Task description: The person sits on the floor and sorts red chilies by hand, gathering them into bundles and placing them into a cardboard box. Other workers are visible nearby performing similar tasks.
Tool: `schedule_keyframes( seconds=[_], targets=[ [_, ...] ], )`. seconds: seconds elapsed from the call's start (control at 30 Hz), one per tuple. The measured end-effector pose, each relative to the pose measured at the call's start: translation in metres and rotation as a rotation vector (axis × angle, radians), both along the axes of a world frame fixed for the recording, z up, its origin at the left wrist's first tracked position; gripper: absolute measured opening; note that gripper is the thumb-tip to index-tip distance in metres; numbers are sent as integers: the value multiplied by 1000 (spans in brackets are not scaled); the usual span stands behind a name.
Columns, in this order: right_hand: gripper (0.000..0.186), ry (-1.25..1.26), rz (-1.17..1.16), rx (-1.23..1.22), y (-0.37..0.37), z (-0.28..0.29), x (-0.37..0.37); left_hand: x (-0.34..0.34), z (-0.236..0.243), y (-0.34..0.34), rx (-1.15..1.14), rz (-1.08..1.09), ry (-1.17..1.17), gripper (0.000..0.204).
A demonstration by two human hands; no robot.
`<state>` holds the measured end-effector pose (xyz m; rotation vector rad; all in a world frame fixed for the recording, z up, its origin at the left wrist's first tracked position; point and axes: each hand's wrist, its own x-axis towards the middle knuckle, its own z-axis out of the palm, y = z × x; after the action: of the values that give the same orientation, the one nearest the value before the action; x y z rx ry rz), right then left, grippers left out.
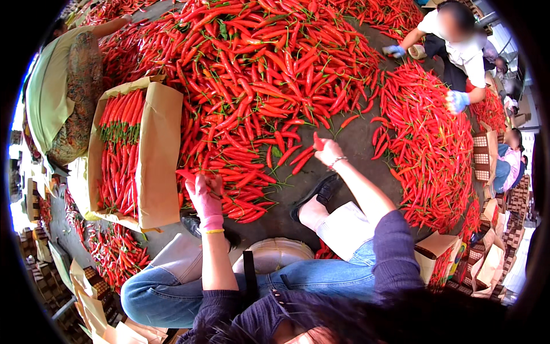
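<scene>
Dark floor [356, 150] carries heaped red chillies [258, 74], and near the carton's [160, 155] right edge the gloved left hand [206, 199] pinches one chilli [185, 175], while the right hand [329, 152] pinches another chilli [317, 139].

1. No words, numbers, brand names or signs can be read among the heaps of long, glossy red chilli peppers [275, 69].
2. At lower right, a small multicoloured panel with green and yellow patches [456, 262] shows beside a tan, paper-lined box [440, 243]; any lettering on it is too small to make out.
3. At left, the broad tan paper flap of a rectangular carton [160, 157] packed with peppers bears no legible label.
4. Toward the right edge, a brown crate [482, 161] displays pale squares in a repeating pattern, with no readable characters.
</scene>
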<state>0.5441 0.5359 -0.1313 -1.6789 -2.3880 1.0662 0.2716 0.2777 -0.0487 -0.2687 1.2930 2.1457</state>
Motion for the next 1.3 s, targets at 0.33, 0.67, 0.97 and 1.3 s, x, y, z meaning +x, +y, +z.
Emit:
schedule_keyframes(
  seconds=[0.33,0.67,0.97,1.3],
  targets=[
    [18,-481,492,187,-3,-14,-19,28,0,51,-431,-463,413,27],
    [32,-338,317,143,23,-33,3,109,-105,155,-1062,-1381,1195,50],
    [55,48,-35,45,39,-2,-20,74,-120,129,-381,-642,201,23],
    [50,217,8,8,22,6,-97,8,-66,62,272,-30,-405,22]
  ],
)
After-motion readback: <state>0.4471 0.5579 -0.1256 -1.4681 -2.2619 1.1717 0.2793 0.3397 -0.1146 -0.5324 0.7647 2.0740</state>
